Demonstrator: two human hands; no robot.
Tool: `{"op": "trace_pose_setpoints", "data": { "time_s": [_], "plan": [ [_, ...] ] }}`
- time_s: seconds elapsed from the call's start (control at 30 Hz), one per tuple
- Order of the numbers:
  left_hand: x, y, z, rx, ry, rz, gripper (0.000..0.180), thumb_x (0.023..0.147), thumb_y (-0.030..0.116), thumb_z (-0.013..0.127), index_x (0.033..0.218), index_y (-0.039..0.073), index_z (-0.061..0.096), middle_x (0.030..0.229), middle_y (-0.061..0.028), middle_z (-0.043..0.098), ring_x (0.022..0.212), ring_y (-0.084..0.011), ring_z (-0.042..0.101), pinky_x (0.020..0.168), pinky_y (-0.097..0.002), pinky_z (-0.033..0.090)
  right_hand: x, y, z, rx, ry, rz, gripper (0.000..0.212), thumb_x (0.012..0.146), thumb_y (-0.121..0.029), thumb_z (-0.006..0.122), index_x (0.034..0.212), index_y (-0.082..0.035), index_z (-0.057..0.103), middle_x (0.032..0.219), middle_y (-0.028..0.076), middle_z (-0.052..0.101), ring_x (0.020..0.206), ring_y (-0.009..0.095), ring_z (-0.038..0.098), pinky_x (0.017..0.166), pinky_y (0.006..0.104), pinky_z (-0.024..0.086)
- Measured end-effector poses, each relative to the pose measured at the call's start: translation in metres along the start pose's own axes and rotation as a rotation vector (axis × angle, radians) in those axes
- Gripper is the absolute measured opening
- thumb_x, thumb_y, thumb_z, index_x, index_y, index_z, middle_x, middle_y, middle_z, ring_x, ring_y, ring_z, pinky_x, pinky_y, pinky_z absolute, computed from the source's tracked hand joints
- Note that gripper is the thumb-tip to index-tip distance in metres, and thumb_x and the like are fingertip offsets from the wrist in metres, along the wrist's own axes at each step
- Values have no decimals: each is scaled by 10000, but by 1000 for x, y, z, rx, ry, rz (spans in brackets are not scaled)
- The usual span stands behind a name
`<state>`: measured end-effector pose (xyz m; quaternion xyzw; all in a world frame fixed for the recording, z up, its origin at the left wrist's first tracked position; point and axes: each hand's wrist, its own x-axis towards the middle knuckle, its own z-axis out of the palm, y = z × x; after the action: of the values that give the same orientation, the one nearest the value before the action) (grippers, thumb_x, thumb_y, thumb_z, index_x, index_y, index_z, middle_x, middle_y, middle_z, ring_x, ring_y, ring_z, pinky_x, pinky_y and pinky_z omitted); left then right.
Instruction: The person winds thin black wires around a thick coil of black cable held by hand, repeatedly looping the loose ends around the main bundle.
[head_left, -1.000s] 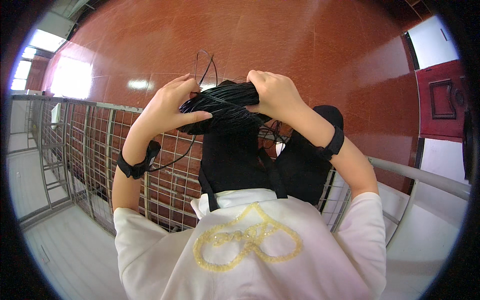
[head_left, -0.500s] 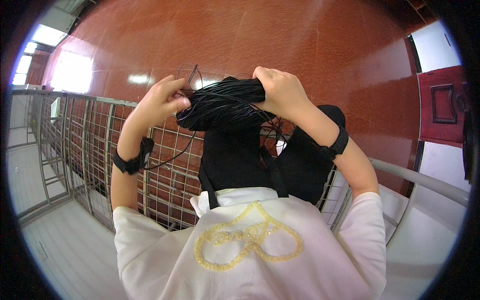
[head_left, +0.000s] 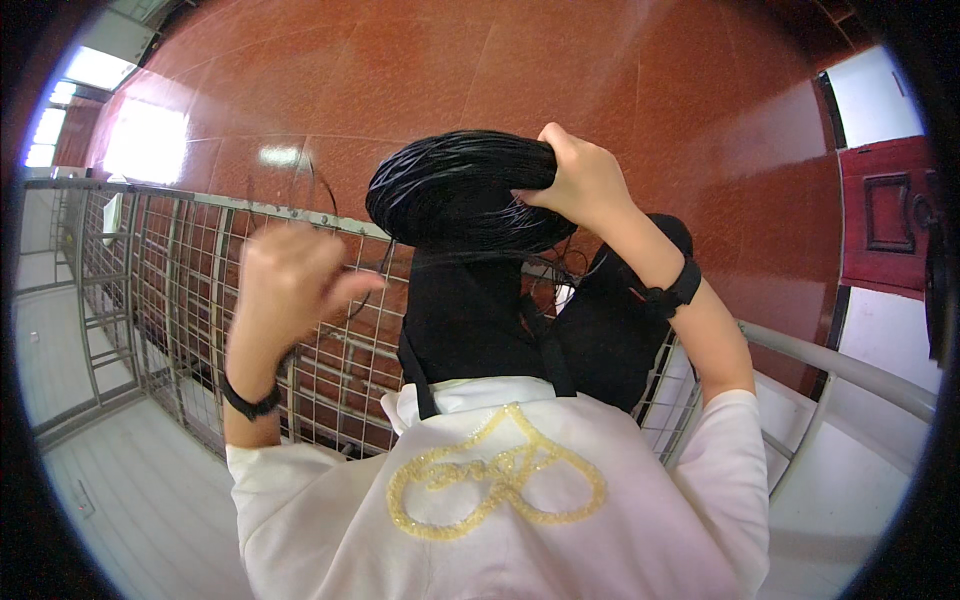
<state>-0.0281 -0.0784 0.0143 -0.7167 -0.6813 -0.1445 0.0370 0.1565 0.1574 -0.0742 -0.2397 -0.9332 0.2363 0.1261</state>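
Note:
A thick coil of thin black cord [head_left: 450,180] rests over my black-clad knees. My right hand [head_left: 580,180] is closed round the coil's right end, thumb below and fingers over the top. To the left of the coil, apart from it, my left hand [head_left: 300,270] is smeared by motion. Its fingers look curled, with the thumb sticking out toward the coil. A loose loop of the cord stands up above this hand, and a faint strand runs between hand and coil, so the fingers appear closed on the cord. What lies inside them is hidden.
A grey metal grid railing [head_left: 165,270] runs along the left and beneath my legs. Glossy red-brown floor [head_left: 560,70] spreads beyond. A pale metal rail [head_left: 840,370] is at right, a dark red door [head_left: 882,215] farther off. Tangled strands hang between my knees.
My left hand has moved away from the coil, left and toward me, and the loose loop shifted with it. The coil's left end has tilted up; my right hand still grips it.

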Motion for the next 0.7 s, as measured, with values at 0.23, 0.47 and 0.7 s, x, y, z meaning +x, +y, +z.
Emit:
{"op": "trace_pose_setpoints", "data": {
  "time_s": [0.23, 0.47, 0.7],
  "plan": [
    [-47, 19, 86, -423, -434, -362, 319, 914, 257, 435, 754, -2, 530, 655, -183, 568, 637, -378, 562, 568, -429, 437, 1, 6, 0, 29, -34, 100, 498, 607, -334, 776, 916, -57, 501, 785, 157, 636, 762, 338, 627, 666, 419, 500],
    [-9, 36, 80, -999, -616, -497, 351, 952, 280, 390, 792, 8, 543, 613, -79, 553, 522, -199, 550, 533, -306, 460, 1, 11, 1, 88, -56, 114, 497, 603, -301, 785, 915, -44, 496, 792, 173, 635, 770, 351, 625, 675, 420, 498],
    [3, 79, 138, -1484, -579, -304, 254, 979, 188, 342, 1021, -11, 494, 984, -95, 538, 895, -152, 528, 827, -284, 436, 2, 14, 0, 146, -61, 83, 503, 597, -299, 790, 908, -36, 496, 791, 184, 634, 764, 348, 628, 672, 407, 501]
  ]
}}
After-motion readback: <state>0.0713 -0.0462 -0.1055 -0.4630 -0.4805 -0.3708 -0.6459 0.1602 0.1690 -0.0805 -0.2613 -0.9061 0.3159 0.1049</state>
